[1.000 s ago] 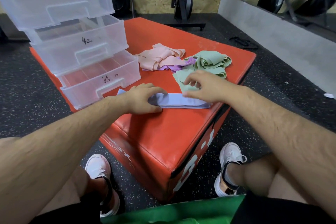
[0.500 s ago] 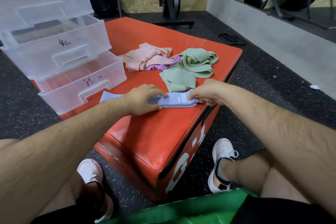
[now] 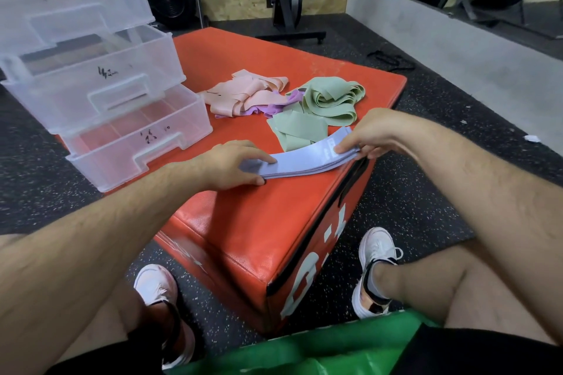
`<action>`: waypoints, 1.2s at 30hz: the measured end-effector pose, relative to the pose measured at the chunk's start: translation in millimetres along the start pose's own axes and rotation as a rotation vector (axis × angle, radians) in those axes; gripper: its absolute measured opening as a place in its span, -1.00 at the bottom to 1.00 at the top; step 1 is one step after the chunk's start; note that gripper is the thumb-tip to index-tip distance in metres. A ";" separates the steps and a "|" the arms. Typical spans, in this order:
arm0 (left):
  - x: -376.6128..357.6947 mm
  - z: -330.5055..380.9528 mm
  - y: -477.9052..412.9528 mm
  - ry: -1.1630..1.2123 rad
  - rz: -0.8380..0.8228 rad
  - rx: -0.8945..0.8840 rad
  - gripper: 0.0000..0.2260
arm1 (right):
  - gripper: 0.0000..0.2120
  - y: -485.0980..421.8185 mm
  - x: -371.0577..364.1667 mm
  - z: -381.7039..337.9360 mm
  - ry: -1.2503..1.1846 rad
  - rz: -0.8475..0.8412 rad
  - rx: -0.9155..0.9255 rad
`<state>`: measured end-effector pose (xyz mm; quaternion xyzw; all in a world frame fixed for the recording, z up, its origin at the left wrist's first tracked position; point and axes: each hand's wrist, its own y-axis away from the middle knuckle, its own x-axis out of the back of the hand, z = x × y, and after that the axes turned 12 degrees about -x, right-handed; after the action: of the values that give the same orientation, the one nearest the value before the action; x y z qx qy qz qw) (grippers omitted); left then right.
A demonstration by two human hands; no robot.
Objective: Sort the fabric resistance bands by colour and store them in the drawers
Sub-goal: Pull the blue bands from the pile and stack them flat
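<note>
Lilac band (image 3: 307, 158), flat layered fabric, is laid near the red padded box's (image 3: 259, 222) right edge. One end is pressed down by the left hand's (image 3: 231, 164) straight fingers. The other end, flat half a second ago, is now pinched and lifted by the right hand (image 3: 374, 131). Bare vinyl is left in front. Crumpled pink bands (image 3: 243, 94) and green bands (image 3: 329, 100) are heaped behind, beside the clear plastic drawers (image 3: 122, 143), which are pulled open.
</note>
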<state>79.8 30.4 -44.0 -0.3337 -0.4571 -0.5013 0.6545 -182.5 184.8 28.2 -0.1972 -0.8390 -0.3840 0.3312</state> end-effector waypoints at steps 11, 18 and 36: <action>27.9 -15.4 48.3 -0.049 0.091 0.234 -0.51 | -0.62 16.7 -11.4 -53.7 -0.016 -0.100 0.159; 15.3 -10.5 56.0 0.000 0.238 0.207 -0.56 | -0.75 28.4 -69.1 -111.1 0.128 -0.108 0.236; 9.0 -18.0 64.3 0.141 0.258 0.205 -0.15 | -0.78 32.0 -121.4 -139.1 0.467 -0.150 0.403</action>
<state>147.0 28.8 -40.7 -0.2852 -0.4124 -0.3859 0.7744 -22.1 87.8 26.3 0.0283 -0.8118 -0.2681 0.5180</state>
